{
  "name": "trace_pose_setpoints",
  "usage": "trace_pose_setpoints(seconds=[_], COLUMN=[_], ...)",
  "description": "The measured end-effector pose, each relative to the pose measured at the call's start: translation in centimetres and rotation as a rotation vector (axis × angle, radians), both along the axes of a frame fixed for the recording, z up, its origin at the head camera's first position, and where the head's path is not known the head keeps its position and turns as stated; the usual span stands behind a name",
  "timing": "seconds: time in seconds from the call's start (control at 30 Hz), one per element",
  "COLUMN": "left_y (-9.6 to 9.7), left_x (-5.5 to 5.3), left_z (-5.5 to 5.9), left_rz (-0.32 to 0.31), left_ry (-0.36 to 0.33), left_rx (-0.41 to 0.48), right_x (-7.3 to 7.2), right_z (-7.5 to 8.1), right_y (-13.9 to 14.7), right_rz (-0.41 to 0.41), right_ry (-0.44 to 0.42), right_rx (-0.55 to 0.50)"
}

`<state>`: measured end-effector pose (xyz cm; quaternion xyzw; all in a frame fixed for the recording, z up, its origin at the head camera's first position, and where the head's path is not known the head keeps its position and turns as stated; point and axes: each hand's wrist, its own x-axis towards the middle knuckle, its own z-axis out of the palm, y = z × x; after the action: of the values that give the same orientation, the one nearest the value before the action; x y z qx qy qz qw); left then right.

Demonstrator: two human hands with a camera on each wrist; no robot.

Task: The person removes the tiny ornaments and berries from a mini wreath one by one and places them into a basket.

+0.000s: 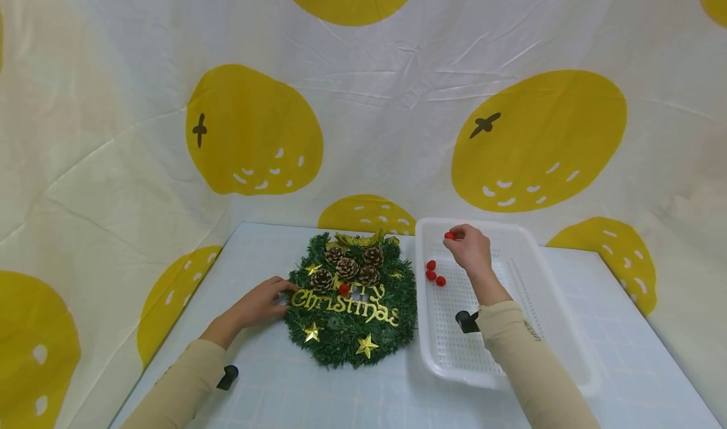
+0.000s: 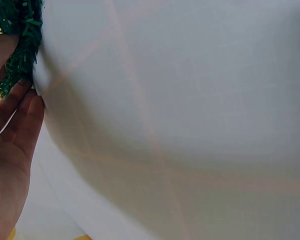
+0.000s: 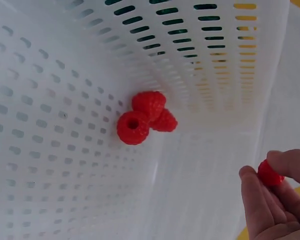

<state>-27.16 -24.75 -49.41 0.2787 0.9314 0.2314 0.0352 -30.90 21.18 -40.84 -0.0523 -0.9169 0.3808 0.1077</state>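
A green Christmas wreath (image 1: 341, 340) with pine cones, gold stars, gold lettering and one raspberry (image 1: 343, 289) lies on the table. My left hand (image 1: 258, 303) is at its left edge; in the left wrist view the fingers (image 2: 27, 120) are fairly straight, fingertips right at the tinsel. Over the far end of a white plastic basket (image 1: 559, 328), my right hand (image 1: 470, 247) pinches a red raspberry (image 3: 270, 173) between thumb and fingertips. Three more raspberries (image 3: 149, 105) sit together inside the basket, by its left wall, one showing its hollow end.
The basket stands just right of the wreath, its perforated wall (image 3: 210, 50) close beside the greenery. A pale blue checked cloth (image 1: 250, 385) covers the table. Behind it hangs a white curtain (image 1: 392, 151) printed with yellow fruit.
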Motion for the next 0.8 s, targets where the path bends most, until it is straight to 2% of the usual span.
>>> trace_pose_setpoints(seconds=[0.2, 0.6, 0.8], left_y=[0.0, 0.1, 0.1], left_x=[0.0, 0.1, 0.1], left_z=[0.0, 0.1, 0.1], left_rz=[-0.003, 0.001, 0.000], left_ry=[0.017, 0.017, 0.027], left_rx=[-0.010, -0.019, -0.015], right_x=[-0.4, -0.3, -0.3], right_z=[-0.7, -2.2, -2.9], right_y=[0.5, 1.4, 1.6], right_rz=[-0.018, 0.000, 0.039], right_ry=[-0.031, -0.101, -0.197], right_rx=[0.013, 0.049, 0.043])
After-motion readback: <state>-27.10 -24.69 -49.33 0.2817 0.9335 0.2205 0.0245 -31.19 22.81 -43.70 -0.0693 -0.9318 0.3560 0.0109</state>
